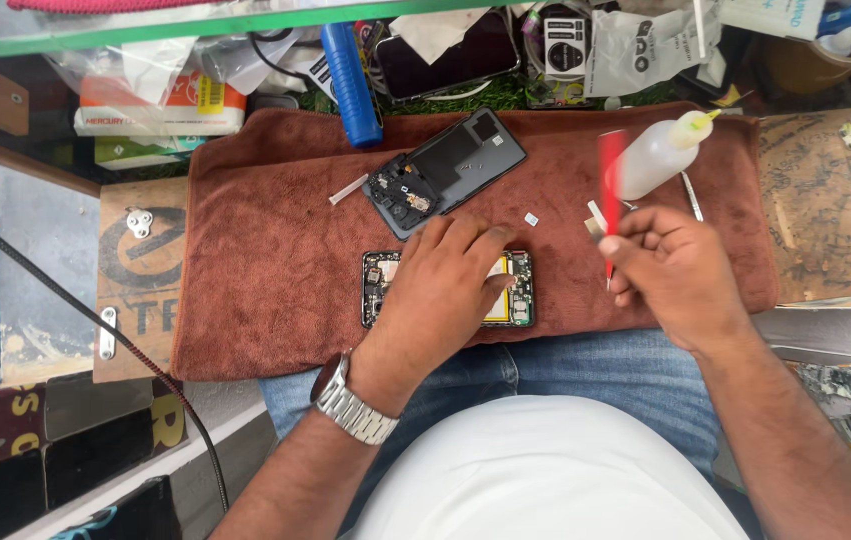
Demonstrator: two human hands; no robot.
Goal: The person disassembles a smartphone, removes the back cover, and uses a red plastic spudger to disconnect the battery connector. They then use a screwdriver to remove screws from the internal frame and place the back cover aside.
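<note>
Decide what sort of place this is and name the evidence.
Probably a phone repair bench: an opened phone under the left hand, its removed back cover on a brown towel, and a squeeze bottle.

Opened phone [377, 290] on the brown towel [265, 250]: middle hidden under the left hand [440, 290]; only both ends show; red tool [611, 185] in the right hand [673, 272] motion-blurred, kind unclear; small chip [531, 218] too small to tell; forearms cut by near edge.

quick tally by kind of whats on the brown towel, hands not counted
opened phone: 1
dark back cover: 1
white squeeze bottle: 1
blue handle, partly on towel: 1
small white bits: 3
red tool in right hand: 1
total: 8
</note>
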